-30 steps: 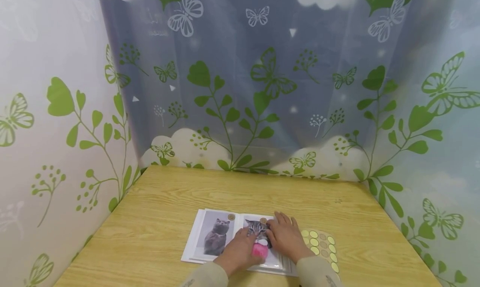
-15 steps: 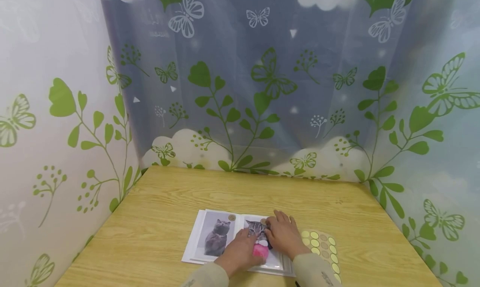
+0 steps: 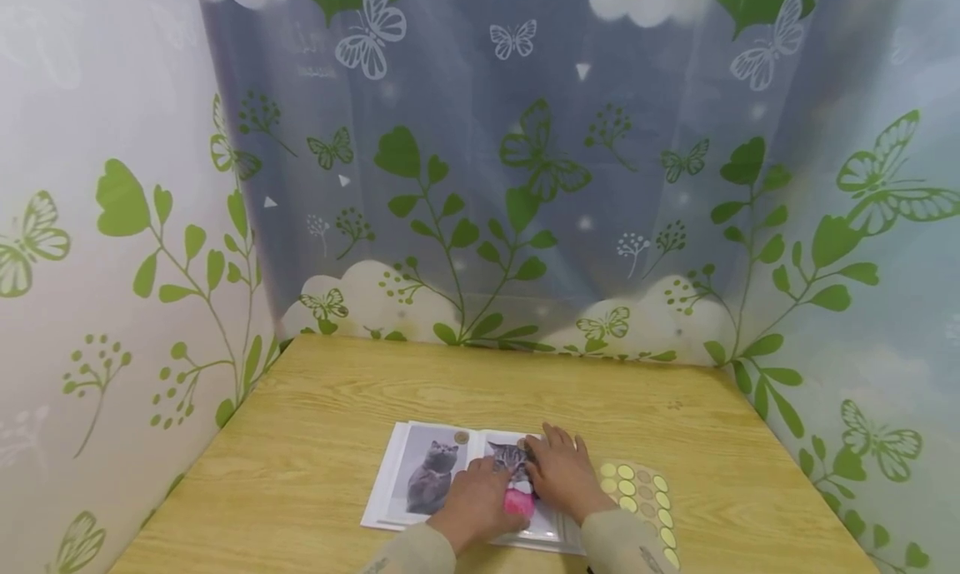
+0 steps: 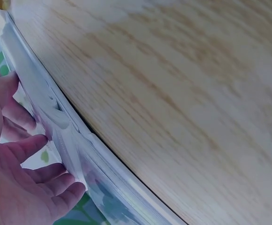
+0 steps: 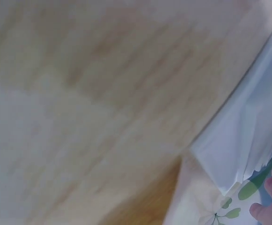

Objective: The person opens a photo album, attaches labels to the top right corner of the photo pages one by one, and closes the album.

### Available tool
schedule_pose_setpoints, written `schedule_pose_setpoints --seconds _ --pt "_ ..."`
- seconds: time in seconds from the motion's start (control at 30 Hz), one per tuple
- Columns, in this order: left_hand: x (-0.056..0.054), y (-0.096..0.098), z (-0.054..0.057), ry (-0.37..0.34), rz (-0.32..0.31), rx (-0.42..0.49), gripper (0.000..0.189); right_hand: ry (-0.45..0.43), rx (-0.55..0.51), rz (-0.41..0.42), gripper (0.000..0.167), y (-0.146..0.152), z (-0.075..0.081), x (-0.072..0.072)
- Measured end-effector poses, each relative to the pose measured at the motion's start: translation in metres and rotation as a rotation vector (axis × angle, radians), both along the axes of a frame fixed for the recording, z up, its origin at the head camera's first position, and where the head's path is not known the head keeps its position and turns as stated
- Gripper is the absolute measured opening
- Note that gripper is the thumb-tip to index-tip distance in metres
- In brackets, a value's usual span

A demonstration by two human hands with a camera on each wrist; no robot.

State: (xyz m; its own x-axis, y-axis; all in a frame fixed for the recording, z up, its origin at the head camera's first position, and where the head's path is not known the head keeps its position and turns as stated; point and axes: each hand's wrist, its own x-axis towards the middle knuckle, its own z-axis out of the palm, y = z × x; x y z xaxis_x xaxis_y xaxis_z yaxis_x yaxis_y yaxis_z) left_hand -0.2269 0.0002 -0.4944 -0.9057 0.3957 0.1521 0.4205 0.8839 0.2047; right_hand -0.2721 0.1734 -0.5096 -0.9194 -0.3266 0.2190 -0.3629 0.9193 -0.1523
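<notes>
A photo album lies spread on the table in the head view. Its left page has a grey cat photo with a small round brown sticker at the top right corner. On the right page is a tabby cat photo with a pink ball, partly covered by both hands. My left hand rests on this page with its fingers extended. My right hand touches the page's upper right, mostly hiding another round sticker. In the left wrist view, left fingertips touch the plastic-covered page.
A sheet of round yellow stickers lies right of the album, partly behind the right sleeve. Some of its circles look bare. The wood-grain table is surrounded by a leaf-and-butterfly curtain.
My right hand has shifted slightly left, covering more of the round sticker on the right page. My left hand and the album stay nearly in place.
</notes>
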Motion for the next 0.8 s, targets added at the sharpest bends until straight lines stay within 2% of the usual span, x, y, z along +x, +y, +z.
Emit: schedule_pose_setpoints --seconds 0.13,0.3,0.57,0.8 --pt "-0.002 -0.002 -0.001 0.019 -0.013 0.015 0.072 0.037 -0.028 0.014 0.044 0.004 -0.003 0.005" --pt "-0.003 -0.007 0.0 0.029 -0.023 0.109 0.062 0.036 -0.076 -0.011 0.045 0.012 -0.003 0.016" --pt "-0.005 -0.029 0.002 -0.046 0.039 0.24 0.057 -0.026 -0.124 -0.09 0.047 0.037 -0.007 0.031" --pt "-0.012 -0.05 0.001 -0.017 0.112 0.258 0.054 -0.106 -0.131 -0.16 0.055 0.066 -0.012 0.036"
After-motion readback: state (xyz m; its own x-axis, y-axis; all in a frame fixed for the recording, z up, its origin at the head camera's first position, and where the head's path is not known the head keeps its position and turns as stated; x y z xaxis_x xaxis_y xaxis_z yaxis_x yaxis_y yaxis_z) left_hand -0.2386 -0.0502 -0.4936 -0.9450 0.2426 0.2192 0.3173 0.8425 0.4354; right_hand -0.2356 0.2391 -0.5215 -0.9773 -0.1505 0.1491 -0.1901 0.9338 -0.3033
